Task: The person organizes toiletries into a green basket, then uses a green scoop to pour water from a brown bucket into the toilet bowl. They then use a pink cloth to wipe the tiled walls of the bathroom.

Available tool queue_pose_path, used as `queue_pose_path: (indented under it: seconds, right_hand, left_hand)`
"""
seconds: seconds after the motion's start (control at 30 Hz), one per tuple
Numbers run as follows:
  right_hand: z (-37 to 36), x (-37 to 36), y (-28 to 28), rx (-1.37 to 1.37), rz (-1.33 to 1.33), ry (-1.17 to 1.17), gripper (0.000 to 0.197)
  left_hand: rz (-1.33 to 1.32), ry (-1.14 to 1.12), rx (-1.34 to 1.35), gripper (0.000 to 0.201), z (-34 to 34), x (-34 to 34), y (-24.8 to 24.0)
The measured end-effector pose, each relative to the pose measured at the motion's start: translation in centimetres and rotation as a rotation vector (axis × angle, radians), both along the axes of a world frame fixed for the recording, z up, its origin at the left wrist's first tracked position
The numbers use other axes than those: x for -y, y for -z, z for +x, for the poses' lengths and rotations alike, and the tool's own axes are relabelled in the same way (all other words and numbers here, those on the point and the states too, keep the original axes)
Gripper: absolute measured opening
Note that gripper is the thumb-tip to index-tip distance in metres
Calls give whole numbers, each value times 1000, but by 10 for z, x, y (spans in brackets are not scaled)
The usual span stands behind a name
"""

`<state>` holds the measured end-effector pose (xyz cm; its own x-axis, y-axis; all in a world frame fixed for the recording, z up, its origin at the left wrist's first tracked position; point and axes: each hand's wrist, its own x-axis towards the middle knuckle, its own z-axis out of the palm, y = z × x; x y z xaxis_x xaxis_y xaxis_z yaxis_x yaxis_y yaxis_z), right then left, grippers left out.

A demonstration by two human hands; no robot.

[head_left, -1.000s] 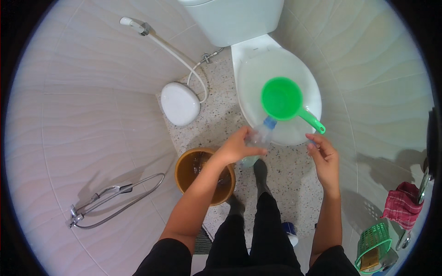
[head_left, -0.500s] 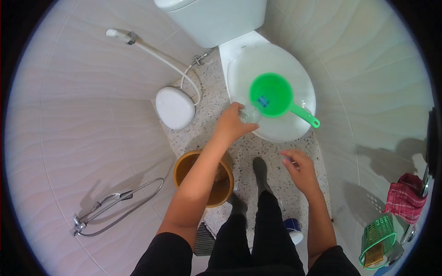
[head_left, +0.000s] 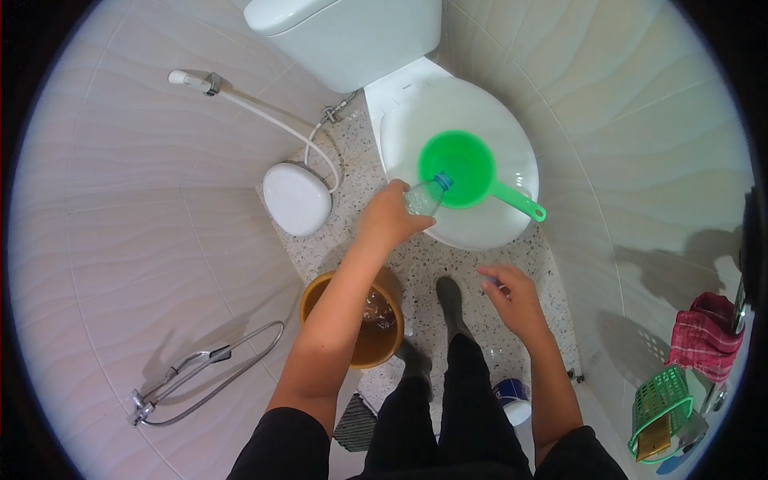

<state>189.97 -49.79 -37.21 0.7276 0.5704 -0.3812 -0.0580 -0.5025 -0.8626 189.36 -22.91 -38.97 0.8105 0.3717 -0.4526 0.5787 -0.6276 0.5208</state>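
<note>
My left hand (head_left: 389, 216) is wrapped round a clear plastic bottle (head_left: 422, 198). The bottle lies tilted, its blue-ringed neck over the near left rim of a green long-handled water dipper (head_left: 472, 152). That dipper rests on the lowered white toilet lid (head_left: 408, 120), its handle pointing right and toward me. Nearer to me, right of the bottle, my right hand (head_left: 516, 302) hangs in the air with its fingers pinched together. A small bluish thing shows between those fingertips, too small to name. Any liquid leaving the bottle cannot be made out.
Under my left forearm stands a brown bucket (head_left: 390, 342) holding water. A white pedal bin (head_left: 298, 200) is beside the toilet, with a bidet hose (head_left: 276, 124) above it. A blue-and-white tub (head_left: 514, 400) stands near my boots. A green basket (head_left: 658, 410) and red cloth (head_left: 704, 338) hang at right.
The bottle has turned a little, and more of its side and neck shows. The toilet and dipper sit slightly further left in the picture. My right hand keeps its pinch.
</note>
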Motion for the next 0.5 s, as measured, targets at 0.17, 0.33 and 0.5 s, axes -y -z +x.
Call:
queue_pose_path:
  seconds: [0.17,0.33,0.5]
  right_hand:
    - [1,1,2,4,0,4,24]
    - [1,1,2,-9,-6,4,24]
    - [2,0,3,-15,-5,-3,25]
  left_hand:
    - [10,6,1,77,2,1,0]
    - [8,2,18,74,-2,2,2]
    - [-3,-15,16,72,-7,3,6]
